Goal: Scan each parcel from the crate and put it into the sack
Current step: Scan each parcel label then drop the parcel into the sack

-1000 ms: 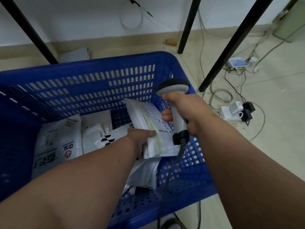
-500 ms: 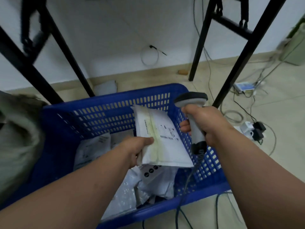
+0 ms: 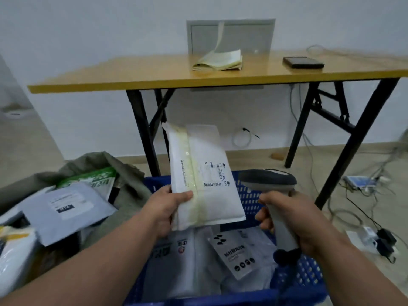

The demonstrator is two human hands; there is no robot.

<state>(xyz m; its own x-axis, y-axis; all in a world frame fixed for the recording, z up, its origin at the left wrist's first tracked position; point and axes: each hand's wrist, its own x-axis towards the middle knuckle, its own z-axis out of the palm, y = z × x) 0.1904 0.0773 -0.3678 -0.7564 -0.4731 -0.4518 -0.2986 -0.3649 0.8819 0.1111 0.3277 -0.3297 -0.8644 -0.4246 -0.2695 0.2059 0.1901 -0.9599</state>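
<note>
Midway: sack [image 3: 123, 173] at left held several parcels; crate [image 3: 309, 272] kept more. Left hand [image 3: 164, 209] pinched mailer [image 3: 203, 177]; right hand [image 3: 293, 219] wrapped around scanner [image 3: 268, 180].

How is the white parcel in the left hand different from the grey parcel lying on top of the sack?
The white parcel is gripped by the left hand and held upright above the blue crate; the grey parcel lies flat on the sack, untouched. The white parcel has a yellowish tape strip down it; the grey parcel has none. Both carry a printed label.
</note>
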